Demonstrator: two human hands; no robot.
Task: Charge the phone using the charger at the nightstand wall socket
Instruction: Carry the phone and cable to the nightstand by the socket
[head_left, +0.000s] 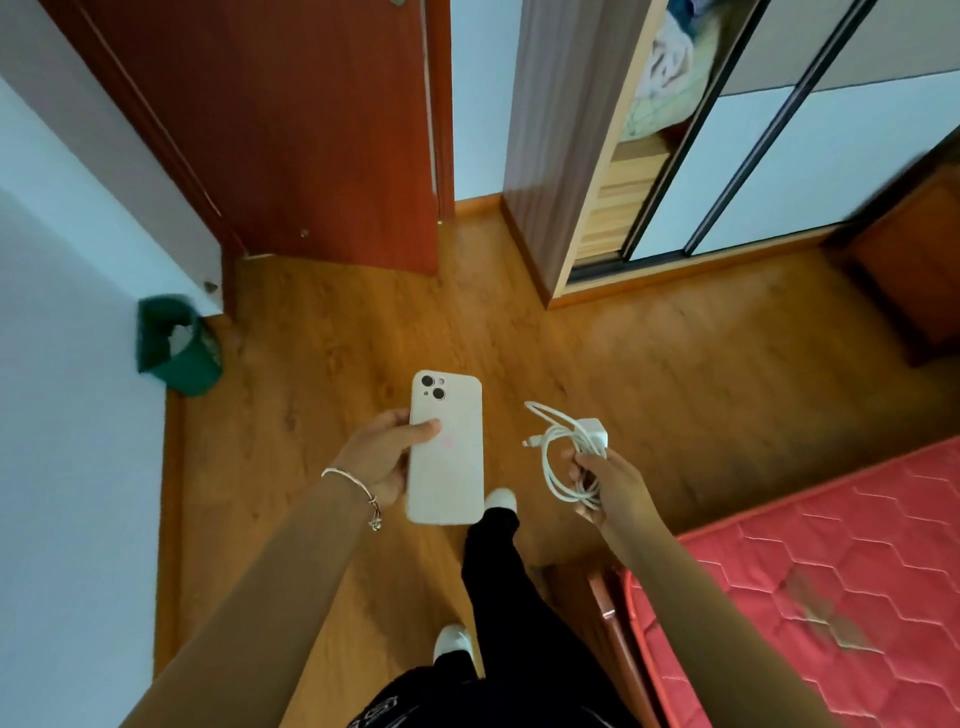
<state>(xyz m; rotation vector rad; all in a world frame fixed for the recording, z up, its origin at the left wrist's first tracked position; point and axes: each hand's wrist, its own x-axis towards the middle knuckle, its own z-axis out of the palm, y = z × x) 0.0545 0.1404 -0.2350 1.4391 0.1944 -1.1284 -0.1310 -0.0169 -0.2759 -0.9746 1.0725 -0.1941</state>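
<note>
Phone (445, 447): white, back side up w/ twin camera lenses at the far end; held out at about waist level over the wood floor (332, 332). Sits left of the charger, the two apart, not connected.
L hand (382, 454): grips the phone from its left edge. Thumb lies across the back; other fingers are underneath, can't see them. Thin silver bracelet (353, 483) w/ small charms on the wrist.
Charger (592, 434): white plug block, sits just above the R hand's fingers, at the top of the cable bundle.
Cable (550, 462): white, coiled in loose loops hanging left of the hand; small connector end pokes out to the left, free.
R hand (608, 480): fingers curled round the bunched cable, holding the loops together; palm side hidden.
Legs: black trousers (498, 571), white shoes (501, 500), one foot ahead of the other, below & between the hands.
Door (311, 130): red-brown wood, standing open, far left-centre.
Bin (176, 345): green, on the floor against the pale wall, near the door frame.
Wardrobe (571, 130): far right of the door, sliding panel partly open, folded fabric & light wood drawers inside.
Mattress (831, 571): red, quilted hexagon pattern, bare, near right; a worn patch on top.
Furniture far right (914, 270): dark wood piece beside the wardrobe, blurred, can't tell what it is.
</note>
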